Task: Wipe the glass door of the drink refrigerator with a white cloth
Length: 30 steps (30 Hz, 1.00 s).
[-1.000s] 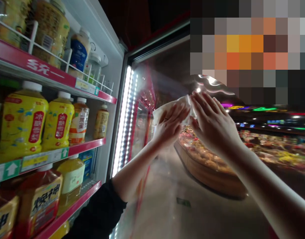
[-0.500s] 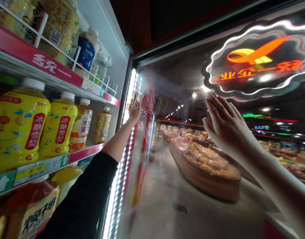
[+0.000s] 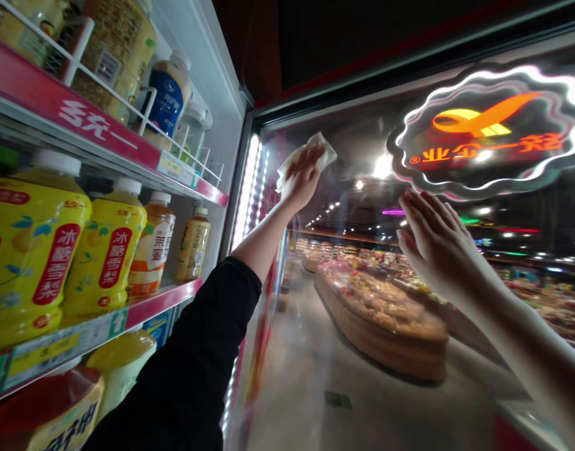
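My left hand (image 3: 300, 181) is raised high and presses a crumpled white cloth (image 3: 323, 152) against the open cooler's glass door (image 3: 362, 376), near the door's top left corner. My left arm wears a black sleeve. My right hand (image 3: 435, 247) lies flat on the same glass further right, fingers stretched out and holding nothing. It sits just below the glowing red and orange sign (image 3: 489, 128) seen in the glass.
Red cooler shelves on the left carry yellow drink bottles (image 3: 31, 250), with larger bottles behind a white wire rail (image 3: 141, 116) above. A bright LED strip (image 3: 250, 188) runs down the door frame. Shop aisles and a food display (image 3: 386, 319) show in the glass.
One second ago both hands were together on the cloth. My left hand then carried it to the lit door edge and now up and right along the glass. My right hand stays flat.
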Motion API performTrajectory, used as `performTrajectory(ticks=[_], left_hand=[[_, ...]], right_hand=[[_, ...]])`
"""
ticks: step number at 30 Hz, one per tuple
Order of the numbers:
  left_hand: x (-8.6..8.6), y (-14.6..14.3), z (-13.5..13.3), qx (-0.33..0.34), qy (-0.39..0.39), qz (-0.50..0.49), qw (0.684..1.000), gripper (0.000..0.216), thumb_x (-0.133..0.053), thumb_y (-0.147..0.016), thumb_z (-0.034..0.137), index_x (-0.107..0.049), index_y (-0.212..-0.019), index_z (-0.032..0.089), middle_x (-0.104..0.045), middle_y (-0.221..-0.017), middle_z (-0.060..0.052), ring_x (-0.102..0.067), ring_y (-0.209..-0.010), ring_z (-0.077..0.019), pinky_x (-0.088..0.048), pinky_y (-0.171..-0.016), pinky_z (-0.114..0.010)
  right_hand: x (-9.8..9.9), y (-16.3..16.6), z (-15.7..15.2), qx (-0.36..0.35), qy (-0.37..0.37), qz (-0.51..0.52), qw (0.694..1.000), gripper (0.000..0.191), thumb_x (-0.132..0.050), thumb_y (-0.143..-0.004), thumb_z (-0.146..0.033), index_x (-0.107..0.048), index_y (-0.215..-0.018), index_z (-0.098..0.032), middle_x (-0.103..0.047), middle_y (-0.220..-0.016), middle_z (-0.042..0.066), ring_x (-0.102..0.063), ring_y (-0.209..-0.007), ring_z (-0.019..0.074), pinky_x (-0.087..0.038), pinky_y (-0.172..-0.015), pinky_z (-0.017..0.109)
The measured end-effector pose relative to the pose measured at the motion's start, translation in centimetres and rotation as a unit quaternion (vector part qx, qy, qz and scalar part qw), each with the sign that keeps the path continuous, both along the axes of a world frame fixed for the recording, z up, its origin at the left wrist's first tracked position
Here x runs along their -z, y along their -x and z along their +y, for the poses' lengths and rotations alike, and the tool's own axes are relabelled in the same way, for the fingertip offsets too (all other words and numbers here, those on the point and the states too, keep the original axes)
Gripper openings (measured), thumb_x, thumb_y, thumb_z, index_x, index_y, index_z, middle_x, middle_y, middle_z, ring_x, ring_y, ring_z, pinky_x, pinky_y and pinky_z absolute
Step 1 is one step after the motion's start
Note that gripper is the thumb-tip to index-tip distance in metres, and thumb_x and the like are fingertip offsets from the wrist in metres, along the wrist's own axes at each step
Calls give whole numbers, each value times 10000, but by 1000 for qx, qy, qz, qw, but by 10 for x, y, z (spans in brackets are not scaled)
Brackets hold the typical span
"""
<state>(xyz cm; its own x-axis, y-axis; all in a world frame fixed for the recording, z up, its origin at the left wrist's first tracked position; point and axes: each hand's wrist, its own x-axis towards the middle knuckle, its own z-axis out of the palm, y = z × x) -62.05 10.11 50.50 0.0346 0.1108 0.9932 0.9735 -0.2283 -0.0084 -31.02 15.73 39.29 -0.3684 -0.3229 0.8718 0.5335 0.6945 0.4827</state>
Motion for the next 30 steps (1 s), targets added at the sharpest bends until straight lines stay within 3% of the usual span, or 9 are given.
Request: performTrajectory(ticks=[3,5,8,12,16,19,23,27,30], left_hand=[[-17,50,-10,13,-12,-135,991,577,-318,-1089,316,-406,-1655,247,-293,-1776,41,-193,-1679,-191,-185,-1387,-463],[-18,74,-18,19,-16,-180,983,592,-295,-1094,376,-408,-1643,185,-323,-1770,3,-194,-1679,-227,-168,-1390,-484],[-10,79,-20,28,-24,-182,983,679,-221,-1089,460,-371,-1645,101,-300,-1783,-17,-122,-1686,-283,-78,-1394,-517],[15,22,-6,6,-16,-71,997,643,-284,-1073,379,-346,-1681,181,-245,-1794,9,-117,-1691,-274,-119,-1383,-560],[64,-54,2,14,14,84,996,595,-361,-1068,290,-412,-1661,307,-318,-1763,51,-201,-1676,-236,-228,-1374,-534],[102,-78,-1,4,18,144,989,620,-369,-1057,213,-402,-1667,317,-344,-1753,45,-252,-1662,-223,-237,-1378,-519],[130,-39,-10,-16,-2,35,999,605,-370,-1077,233,-373,-1671,348,-325,-1754,79,-222,-1672,-204,-203,-1393,-522],[148,31,-28,-27,-21,-131,991,557,-319,-1089,203,-394,-1640,157,-307,-1776,5,-202,-1676,-236,-179,-1398,-541],[167,55,-37,-39,-18,-197,979,539,-308,-1080,151,-417,-1604,92,-368,-1755,-28,-222,-1669,-242,-207,-1397,-523]], right_hand=[[-2,-1,7,16,1,-2,1000,734,-495,-1064,-284,-182,-1728,-270,-368,-1730,118,-341,-1602,386,-350,-1303,658],[-2,0,8,32,7,3,999,718,-487,-1068,-281,-199,-1725,-241,-369,-1728,129,-338,-1607,367,-356,-1304,646],[-1,6,5,57,30,19,998,673,-446,-1079,-274,-238,-1713,-191,-387,-1716,148,-335,-1612,338,-353,-1315,619],[3,15,-1,91,59,45,993,656,-419,-1081,-271,-254,-1706,-160,-358,-1727,154,-303,-1628,323,-323,-1335,600],[7,18,-3,107,71,60,990,670,-416,-1077,-263,-230,-1713,-166,-342,-1739,138,-284,-1636,310,-294,-1355,572],[6,15,-2,103,75,51,991,685,-415,-1079,-273,-195,-1723,-202,-334,-1746,121,-269,-1641,303,-277,-1361,577],[5,6,1,78,64,24,995,664,-414,-1086,-268,-217,-1718,-218,-342,-1743,123,-269,-1640,303,-286,-1351,590],[9,-3,3,22,24,-36,999,669,-440,-1086,-235,-221,-1714,-312,-393,-1726,78,-327,-1619,291,-327,-1330,596],[24,-12,-1,-7,5,-86,996,728,-489,-1076,-208,-178,-1718,-353,-415,-1713,86,-372,-1599,296,-388,-1298,596]])
